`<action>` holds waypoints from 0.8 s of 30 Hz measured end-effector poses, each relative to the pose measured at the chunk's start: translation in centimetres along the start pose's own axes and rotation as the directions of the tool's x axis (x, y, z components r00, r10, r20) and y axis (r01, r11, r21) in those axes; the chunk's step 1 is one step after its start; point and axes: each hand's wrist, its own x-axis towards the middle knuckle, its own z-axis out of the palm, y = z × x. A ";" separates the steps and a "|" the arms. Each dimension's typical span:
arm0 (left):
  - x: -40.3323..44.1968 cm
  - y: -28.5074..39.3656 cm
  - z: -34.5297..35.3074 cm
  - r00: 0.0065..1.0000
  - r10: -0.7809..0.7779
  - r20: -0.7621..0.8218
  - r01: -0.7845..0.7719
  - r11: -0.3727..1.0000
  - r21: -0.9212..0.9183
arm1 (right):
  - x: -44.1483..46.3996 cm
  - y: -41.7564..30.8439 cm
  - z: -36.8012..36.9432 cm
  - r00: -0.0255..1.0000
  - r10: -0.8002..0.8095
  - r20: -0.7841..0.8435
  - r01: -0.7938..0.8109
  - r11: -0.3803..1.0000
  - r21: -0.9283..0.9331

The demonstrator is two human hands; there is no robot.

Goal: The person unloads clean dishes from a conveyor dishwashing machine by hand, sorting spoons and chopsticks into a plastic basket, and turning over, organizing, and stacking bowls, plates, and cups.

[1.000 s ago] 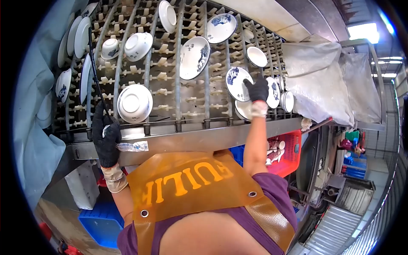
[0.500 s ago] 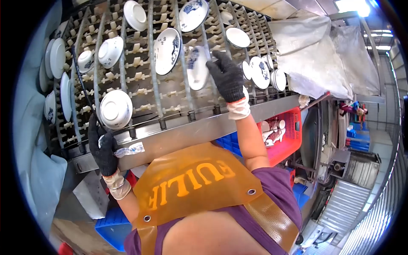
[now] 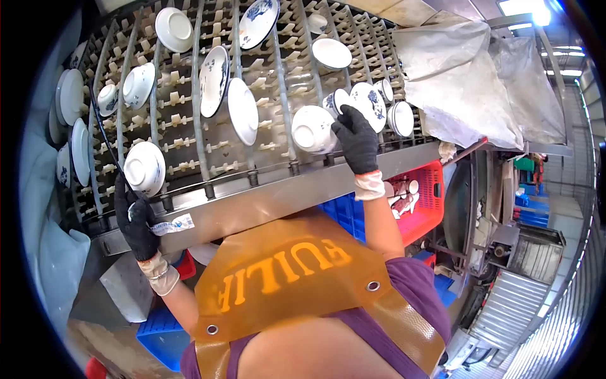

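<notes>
- Head view: the pin rack (image 3: 271, 194) carries the dishes. Half a second ago a blurred plate was beside the right hand; a white plate (image 3: 243, 112) now leans among the pins, inward of the front edge, apart from that hand. The plate therefore appears to be placed, with the right hand engaged at another dish.
- Red crate (image 3: 435, 186): set below the front edge, near its right end. Contents: several white and red-brown pieces (image 3: 404, 205), type too small to confirm.
- Blue bin (image 3: 161, 341): positioned below the left end of the front edge. Contents: cannot be determined.
- Right hand (image 3: 358, 142): black-gloved, fingers curled at the right side of a white bowl (image 3: 314, 129). Contact appears present; whether the grip is closed on it cannot be told.
- Left hand (image 3: 137, 224): black-gloved, at the left end of the front edge, just below a tilted bowl (image 3: 144, 167). A thin black rod (image 3: 104, 136) runs up from its fingers; whether they grip it cannot be told.
- Patterned plate (image 3: 368, 107): stands just beyond the right hand, toward the right edge.
- White bowl: located at the front edge, right of its middle, base turned toward the camera; its interior is hidden.
- Small cup (image 3: 335, 101): upper right of the white bowl, near the right hand's fingertips.
</notes>
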 end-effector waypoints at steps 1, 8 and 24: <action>0.0 0.1 0.2 1.000 -0.008 -0.026 0.008 1.000 -0.008 | 1.1 0.3 -0.2 0.993 -0.111 -0.045 0.099 0.973 -0.211; -0.8 -0.2 2.5 0.981 0.035 -0.188 -0.038 0.999 -0.010 | 6.8 4.4 0.1 0.963 -0.253 0.097 0.263 0.958 -0.111; -2.3 -2.7 7.3 0.941 0.225 -0.253 -0.164 0.956 0.242 | 13.5 5.7 -0.7 0.889 -0.317 0.331 0.360 0.930 -0.077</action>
